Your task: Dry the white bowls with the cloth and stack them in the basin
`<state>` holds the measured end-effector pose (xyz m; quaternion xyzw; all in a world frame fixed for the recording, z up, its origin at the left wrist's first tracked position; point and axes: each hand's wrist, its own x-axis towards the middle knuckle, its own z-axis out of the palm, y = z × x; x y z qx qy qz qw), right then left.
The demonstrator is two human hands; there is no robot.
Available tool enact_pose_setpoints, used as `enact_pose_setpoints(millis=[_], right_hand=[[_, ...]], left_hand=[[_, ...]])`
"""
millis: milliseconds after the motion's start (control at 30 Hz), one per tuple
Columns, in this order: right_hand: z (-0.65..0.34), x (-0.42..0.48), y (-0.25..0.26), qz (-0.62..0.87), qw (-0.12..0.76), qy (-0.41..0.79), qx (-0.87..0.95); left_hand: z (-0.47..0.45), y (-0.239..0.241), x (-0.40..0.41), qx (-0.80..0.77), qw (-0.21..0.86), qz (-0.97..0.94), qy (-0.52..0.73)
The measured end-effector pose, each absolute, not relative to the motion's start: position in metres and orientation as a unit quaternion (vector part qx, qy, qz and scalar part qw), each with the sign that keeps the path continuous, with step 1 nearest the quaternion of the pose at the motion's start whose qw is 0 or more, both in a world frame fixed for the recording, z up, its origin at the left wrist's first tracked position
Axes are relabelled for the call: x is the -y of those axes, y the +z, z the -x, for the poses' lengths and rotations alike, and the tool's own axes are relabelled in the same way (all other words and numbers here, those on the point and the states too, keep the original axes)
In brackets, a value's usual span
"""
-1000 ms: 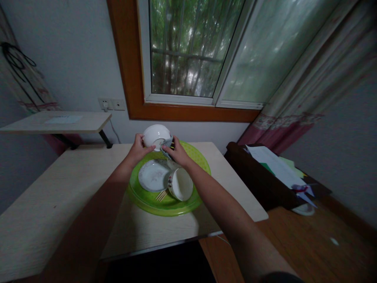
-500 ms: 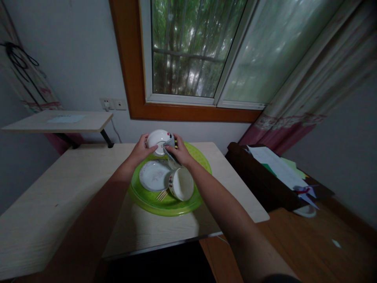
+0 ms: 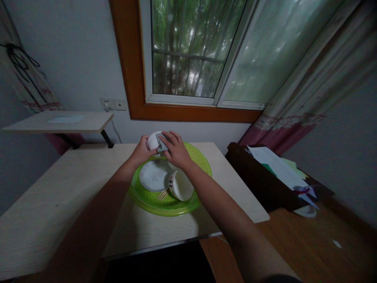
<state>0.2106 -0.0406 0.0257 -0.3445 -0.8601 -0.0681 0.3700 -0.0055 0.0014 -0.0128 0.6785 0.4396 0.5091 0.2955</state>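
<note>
My left hand (image 3: 142, 151) grips a white bowl (image 3: 152, 140) by its left side, holding it above the far part of a round green tray (image 3: 200, 167). My right hand (image 3: 176, 149) presses a grey cloth (image 3: 161, 142) against the bowl, its fingers curled over the cloth and covering most of the bowl. On the tray lie a small white plate (image 3: 154, 176), a white cup (image 3: 181, 186) tipped on its side, and the ends of wooden chopsticks (image 3: 161, 195).
The tray rests on a pale wooden table (image 3: 59, 196) below a window. A smaller side table (image 3: 59, 121) stands at the left by a wall socket. A dark bench with papers (image 3: 277, 167) stands at the right, over a wooden floor.
The bowl has turned in my left hand and come slightly lower. My right hand has slid the cloth leftward across it and now covers most of the bowl.
</note>
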Motion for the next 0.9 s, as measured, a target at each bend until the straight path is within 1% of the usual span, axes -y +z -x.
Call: enact_pose_setpoints(millis=[133, 300, 433, 733, 900], right_hand=[[-0.206, 0.046, 0.03, 0.335, 0.341, -0.091, 0.874], [-0.214, 0.034, 0.024, 0.381, 0.391, -0.077, 0.834], [-0.219, 0.026, 0.017, 0.398, 0.413, -0.069, 0.816], [-0.208, 0.043, 0.027, 0.341, 0.356, -0.065, 0.867], [-0.212, 0.035, 0.024, 0.379, 0.394, -0.05, 0.836]], left_hand=[[0.006, -0.011, -0.002, -0.438, 0.288, -0.675, 0.519], [0.006, -0.005, 0.0, -0.461, 0.273, -0.631, 0.562], [0.007, -0.003, 0.002, -0.483, 0.254, -0.626, 0.557], [0.006, -0.004, 0.001, -0.484, 0.261, -0.643, 0.534], [0.008, -0.003, -0.001, -0.472, 0.278, -0.609, 0.573]])
